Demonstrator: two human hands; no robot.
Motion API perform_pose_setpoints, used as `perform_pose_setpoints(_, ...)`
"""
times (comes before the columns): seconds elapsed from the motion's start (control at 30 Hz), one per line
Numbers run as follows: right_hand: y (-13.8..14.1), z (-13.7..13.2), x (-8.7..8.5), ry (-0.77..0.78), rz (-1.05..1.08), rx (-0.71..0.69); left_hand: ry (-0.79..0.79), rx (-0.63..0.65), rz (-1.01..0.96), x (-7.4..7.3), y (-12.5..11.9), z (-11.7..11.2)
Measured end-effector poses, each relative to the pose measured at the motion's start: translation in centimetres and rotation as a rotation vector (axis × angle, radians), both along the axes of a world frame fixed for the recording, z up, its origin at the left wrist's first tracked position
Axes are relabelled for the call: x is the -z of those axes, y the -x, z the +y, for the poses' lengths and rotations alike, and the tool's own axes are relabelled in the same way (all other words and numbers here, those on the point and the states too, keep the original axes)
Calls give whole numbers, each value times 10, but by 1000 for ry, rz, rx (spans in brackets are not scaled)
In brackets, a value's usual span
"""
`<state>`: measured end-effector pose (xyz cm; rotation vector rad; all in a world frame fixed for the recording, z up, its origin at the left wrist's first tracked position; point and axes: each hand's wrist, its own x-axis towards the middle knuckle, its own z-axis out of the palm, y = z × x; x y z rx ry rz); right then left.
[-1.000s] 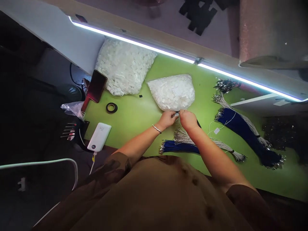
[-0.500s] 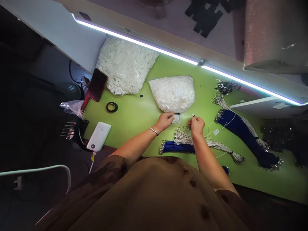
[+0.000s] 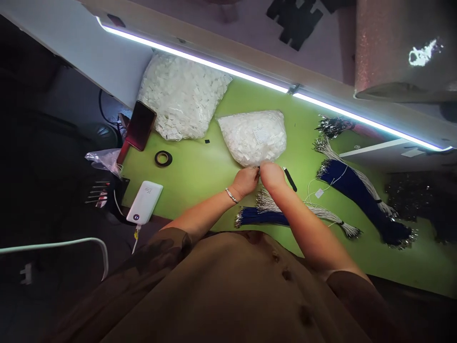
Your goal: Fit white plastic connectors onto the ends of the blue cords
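Note:
My left hand (image 3: 246,181), with a bracelet at its wrist, is closed on the gathered neck of a clear plastic bag (image 3: 253,136). Small white pieces fill this bag, and a printed label shows on it. A bit of black band is just visible at the neck, between my hands. Right against the left, my right hand (image 3: 272,175) is closed at the same neck; its fingertips are hidden, so what they pinch cannot be made out. A black-handled cutter knife (image 3: 291,180) lies on the green tabletop (image 3: 200,176) just right of my right hand.
A larger bag of white pieces (image 3: 185,97) stands behind. Left are a phone (image 3: 140,125), a black tape roll (image 3: 163,158) and a white power bank (image 3: 145,202). White wires (image 3: 321,213) lie near my right forearm; blue wires (image 3: 360,195) lie farther right. A light strip (image 3: 200,59) hangs above.
My right hand has let go of the cutter knife, which now lies on the table. That hand has moved left to meet my left hand at the bag's neck.

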<state>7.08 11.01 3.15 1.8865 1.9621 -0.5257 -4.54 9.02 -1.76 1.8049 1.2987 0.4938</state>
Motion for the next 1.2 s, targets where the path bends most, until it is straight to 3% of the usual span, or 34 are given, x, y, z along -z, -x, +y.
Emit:
perform_pose_setpoints(0.23,-12,3,17,-130,33,38,-4,-13,-86,14,6,2)
perform_pose_setpoints(0.4,-14,-18,49,-423,327,521,60,-44,-239,21,11,3)
perform_pose_setpoints(0.5,-15,-24,64,-453,401,611,90,-60,-246,22,10,3)
perform_pose_setpoints(0.6,-25,-29,67,-456,448,665,121,-96,-236,23,10,4)
perform_pose_setpoints(0.7,-49,-37,57,-469,487,668,138,-107,-217,22,10,4)
perform_pose_setpoints(0.83,-91,-45,46,-427,299,593,92,-111,-130,5,15,3)
perform_pose_setpoints(0.93,-111,-46,52,-270,124,565,-174,-103,78,-24,21,17)
perform_pose_setpoints(1.07,-115,-45,61,-188,142,600,-466,109,160,-63,17,67)
perform_pose_setpoints(1.13,-113,-45,59,-190,174,582,-489,185,194,-71,7,95)
perform_pose_setpoints(1.2,-109,-48,52,-207,223,551,-457,216,205,-69,-4,115)
